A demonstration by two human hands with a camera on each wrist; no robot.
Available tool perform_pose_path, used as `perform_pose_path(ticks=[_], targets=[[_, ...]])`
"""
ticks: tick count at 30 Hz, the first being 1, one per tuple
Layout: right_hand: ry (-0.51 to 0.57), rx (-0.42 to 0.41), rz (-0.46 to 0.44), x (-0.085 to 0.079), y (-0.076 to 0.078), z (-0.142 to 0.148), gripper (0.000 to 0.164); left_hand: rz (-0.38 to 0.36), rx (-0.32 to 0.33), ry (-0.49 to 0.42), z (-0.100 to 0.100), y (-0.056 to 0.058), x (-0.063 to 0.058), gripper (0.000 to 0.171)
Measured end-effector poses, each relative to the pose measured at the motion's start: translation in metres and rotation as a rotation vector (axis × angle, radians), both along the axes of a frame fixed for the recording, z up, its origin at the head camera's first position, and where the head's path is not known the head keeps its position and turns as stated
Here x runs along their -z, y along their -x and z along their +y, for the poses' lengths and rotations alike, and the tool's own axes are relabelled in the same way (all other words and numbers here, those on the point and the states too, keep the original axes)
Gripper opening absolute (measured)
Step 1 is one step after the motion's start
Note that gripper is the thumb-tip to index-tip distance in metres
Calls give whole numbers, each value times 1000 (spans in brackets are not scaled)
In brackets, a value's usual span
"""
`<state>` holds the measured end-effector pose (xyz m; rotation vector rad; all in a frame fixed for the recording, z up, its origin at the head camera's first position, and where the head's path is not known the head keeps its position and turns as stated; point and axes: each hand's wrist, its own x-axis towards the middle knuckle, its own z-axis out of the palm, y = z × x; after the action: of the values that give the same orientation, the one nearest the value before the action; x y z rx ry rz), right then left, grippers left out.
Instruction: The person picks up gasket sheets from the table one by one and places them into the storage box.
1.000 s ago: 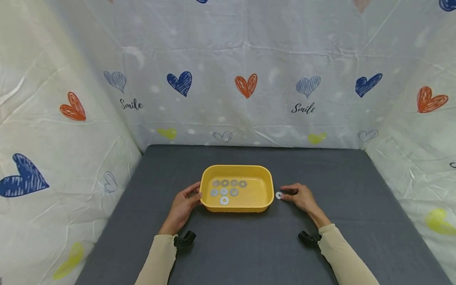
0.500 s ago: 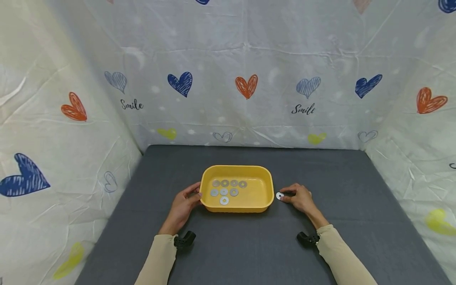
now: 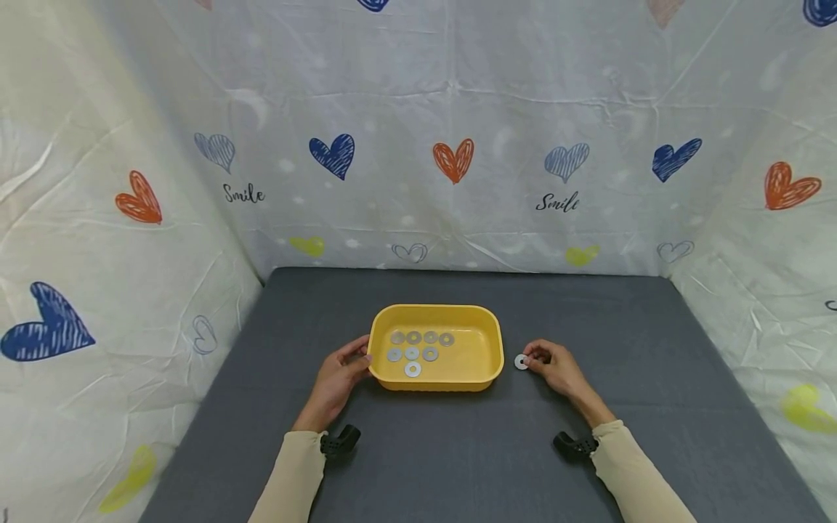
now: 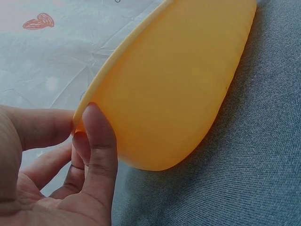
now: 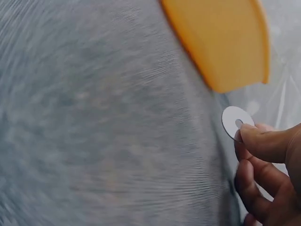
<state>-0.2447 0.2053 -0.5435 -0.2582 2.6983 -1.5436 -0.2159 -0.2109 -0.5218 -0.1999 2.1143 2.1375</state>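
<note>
A yellow rectangular tub (image 3: 467, 363) stands on the dark cloth, with several flat metal washers (image 3: 430, 354) lying in rows on the left part of its floor. My left hand (image 3: 335, 381) holds the tub by its left end; in the left wrist view the thumb and fingers pinch the rim (image 4: 101, 77). To the right of the tub, apart from it, my right hand (image 3: 559, 372) pinches a single washer (image 5: 231, 118) between thumb and fingers. That washer's centre hole shows partly beside the thumb in the right wrist view.
A dark grey cloth (image 3: 445, 457) covers the table. White curtains (image 3: 392, 94) printed with hearts hang behind it and along both sides. Each wrist wears a black strap-on camera (image 3: 340, 440).
My right hand has moved slightly right, away from the tub, with the washer still pinched. The left hand and the tub stay in place; the head view has shifted slightly.
</note>
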Motion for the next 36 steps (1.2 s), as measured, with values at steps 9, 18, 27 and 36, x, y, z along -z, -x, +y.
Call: perform_pose_path(ticks=[9,18,27,36], targets=[[86,-35,-14,-12,-5,3,14,2,2,7,-1,1,1,51],[138,-11,-59,-29,-14,-5,16,2,-1,6,-1,0,3,51],[138,-34,-27,-51,-16,-16,18,-2,4,11,0,1,3,51],[159,-75,-36,-68,-11,-32,21,9,3,16,0,0,3,50]])
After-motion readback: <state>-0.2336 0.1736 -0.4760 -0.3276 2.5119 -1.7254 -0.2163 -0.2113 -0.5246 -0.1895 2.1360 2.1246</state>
